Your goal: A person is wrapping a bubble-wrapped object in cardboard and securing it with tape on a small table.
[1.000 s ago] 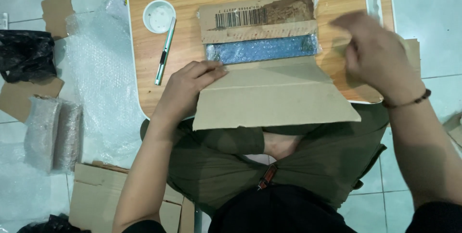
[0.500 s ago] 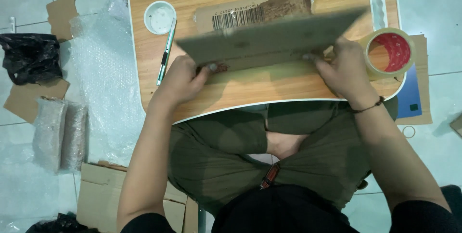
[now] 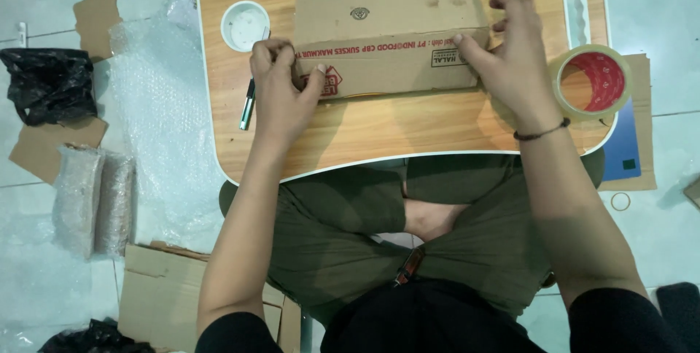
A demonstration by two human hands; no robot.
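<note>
A folded brown cardboard parcel (image 3: pixel 390 36) lies flat on a small wooden lap table (image 3: pixel 379 134). My left hand (image 3: pixel 281 87) grips its left end, thumb pressing on the front flap. My right hand (image 3: pixel 510 54) holds the right end, fingers spread over the top and thumb on the front flap. What is inside the cardboard is hidden.
A roll of clear tape (image 3: pixel 590 82) sits at the table's right edge, a pen (image 3: pixel 249 101) and a round white cup holder (image 3: pixel 244 25) at its left. Bubble wrap (image 3: pixel 157 112), wrapped bundles (image 3: pixel 93 196), cardboard pieces (image 3: pixel 168 295) and a black bag (image 3: pixel 47 83) lie on the tiled floor to the left.
The cardboard flap was lifted and folded away from me over the blue wrapped item, which is now covered. Both hands moved up to press the closed parcel at its ends.
</note>
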